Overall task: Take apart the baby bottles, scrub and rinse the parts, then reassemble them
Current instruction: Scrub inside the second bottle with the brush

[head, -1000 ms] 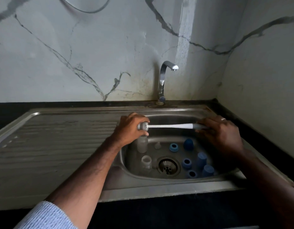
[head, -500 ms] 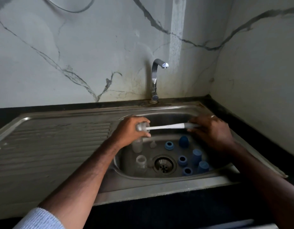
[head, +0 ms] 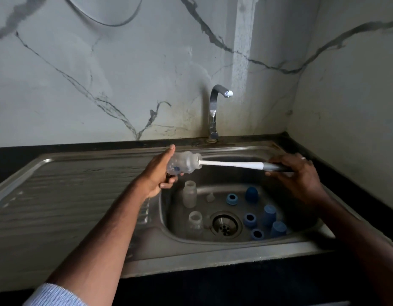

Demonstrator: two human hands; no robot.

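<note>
We hold a clear bottle (head: pixel 184 164) on its side above the left edge of the sink (head: pixel 306 239), its long axis running left to right and its open mouth facing right. Our left hand (head: pixel 161 173) grips it round the base, thumb stretched along the top and fingers curled beneath. The brush (head: pixel 230 164) lies almost along that same axis: its white shaft enters the mouth, and our right hand (head: pixel 299 173) is wrapped round the dark handle at the far end, well apart from the bottle. So the scrubbing stroke, as we judge it, runs straight along the bottle's length, right hand driving, left hand steadying.

Compared with half a second ago, the bottle has turned out into full view; then our left hand covered it and only its mouth showed. Both hands also sit a little higher above the basin.

Below, two more clear bottles (head: pixel 190 196) stand upright left of the drain (head: pixel 225 224), a small clear teat (head: pixel 209 197) stands behind it, and blue rings (head: pixel 232 198) and caps (head: pixel 269 215) are scattered to its right. The tap (head: pixel 214 111) is not running.
</note>
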